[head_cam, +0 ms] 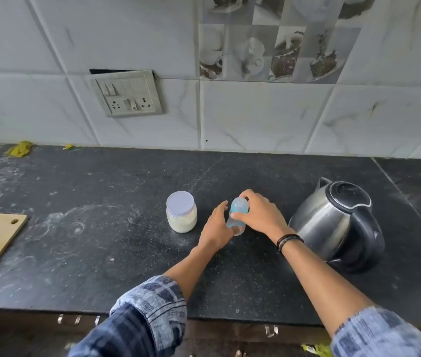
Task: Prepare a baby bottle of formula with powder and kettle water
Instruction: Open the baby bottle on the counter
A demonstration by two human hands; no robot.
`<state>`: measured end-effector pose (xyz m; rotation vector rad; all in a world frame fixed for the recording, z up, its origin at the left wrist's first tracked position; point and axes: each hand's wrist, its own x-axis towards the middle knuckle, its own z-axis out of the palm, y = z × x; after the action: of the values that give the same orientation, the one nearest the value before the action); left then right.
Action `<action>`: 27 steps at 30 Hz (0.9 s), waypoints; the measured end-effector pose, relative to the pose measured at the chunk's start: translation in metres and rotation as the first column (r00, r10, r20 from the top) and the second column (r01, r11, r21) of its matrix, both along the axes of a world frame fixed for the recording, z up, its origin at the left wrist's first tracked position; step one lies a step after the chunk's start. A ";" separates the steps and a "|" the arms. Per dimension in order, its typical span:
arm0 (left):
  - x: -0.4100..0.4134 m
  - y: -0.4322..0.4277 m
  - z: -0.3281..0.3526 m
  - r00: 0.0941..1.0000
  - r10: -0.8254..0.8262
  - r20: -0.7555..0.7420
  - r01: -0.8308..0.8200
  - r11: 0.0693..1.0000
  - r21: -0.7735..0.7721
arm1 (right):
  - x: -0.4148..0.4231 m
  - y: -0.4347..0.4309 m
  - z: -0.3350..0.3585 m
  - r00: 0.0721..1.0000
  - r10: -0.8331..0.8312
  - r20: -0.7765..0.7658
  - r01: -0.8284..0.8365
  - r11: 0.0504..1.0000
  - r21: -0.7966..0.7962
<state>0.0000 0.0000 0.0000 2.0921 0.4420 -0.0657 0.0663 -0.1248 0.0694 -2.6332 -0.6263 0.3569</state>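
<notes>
left hand (pixel 215 229) grip wraps lower baby bottle (pixel 237 210); right hand (pixel 259 215) grip pinches bottle top; powder jar (pixel 181 212) left, kettle (pixel 333 222) right, on surface (pixel 101 240).

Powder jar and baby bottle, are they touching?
Apart. The head view shows dark counter between the powder jar and the baby bottle, with the left hand in that gap.

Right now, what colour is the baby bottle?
The baby bottle is translucent light blue, clearest in the head view.

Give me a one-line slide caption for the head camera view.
Left hand and right hand grip a baby bottle on the counter, between powder jar and kettle.
</notes>
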 end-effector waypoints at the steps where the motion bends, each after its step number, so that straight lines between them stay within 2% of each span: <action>1: 0.003 -0.001 -0.001 1.000 0.011 0.009 -0.011 1.000 -0.011 | 0.001 0.001 -0.001 1.000 -0.008 -0.001 0.008 1.000 0.005; 8: 0.005 -0.010 -0.009 0.997 0.053 0.057 -0.046 0.991 -0.123 | 0.003 0.007 -0.008 0.998 -0.052 0.037 0.053 0.999 -0.008; 14: 0.007 -0.009 -0.026 0.995 0.093 0.041 -0.088 0.990 -0.114 | -0.001 0.008 -0.017 0.992 -0.083 0.097 0.081 0.996 0.025; 27: 0.002 -0.012 -0.026 0.994 0.073 0.081 -0.067 0.995 -0.075 | 0.004 0.005 -0.019 0.996 -0.027 0.085 0.019 0.995 0.096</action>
<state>0.0019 -0.0117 -0.0264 1.9985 0.4559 0.0463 0.0701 -0.1202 0.0505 -2.5732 -0.6242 0.2023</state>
